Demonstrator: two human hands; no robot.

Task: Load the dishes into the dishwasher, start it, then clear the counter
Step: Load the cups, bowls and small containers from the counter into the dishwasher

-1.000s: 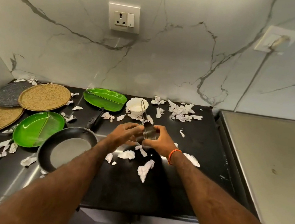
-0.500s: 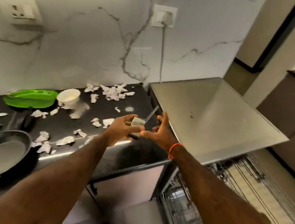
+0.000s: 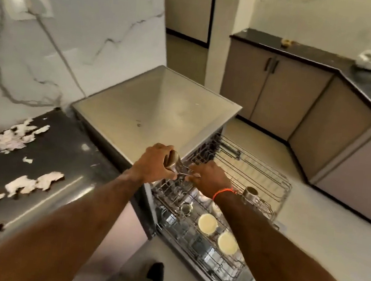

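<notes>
My left hand (image 3: 152,163) grips a small steel cup (image 3: 172,162) above the near corner of the dishwasher (image 3: 155,110). My right hand (image 3: 210,179), with an orange band at the wrist, pinches thin steel cutlery (image 3: 188,173) sticking out of that cup. Both hands hover over the pulled-out upper rack (image 3: 267,175), where another steel cup (image 3: 250,193) stands. Two pale round bowls (image 3: 207,223) sit in the lower rack (image 3: 222,262) beside a small steel cup (image 3: 186,208).
The black counter (image 3: 64,147) at left is littered with torn white paper scraps (image 3: 30,184). The dishwasher's flat steel top lies behind my hands. Brown cabinets (image 3: 289,93) with a dark countertop run along the right wall. A doorway opens beyond.
My view swung right from the counter to the open dishwasher. Both hands carried the steel cup with its cutlery off the counter and over the upper rack.
</notes>
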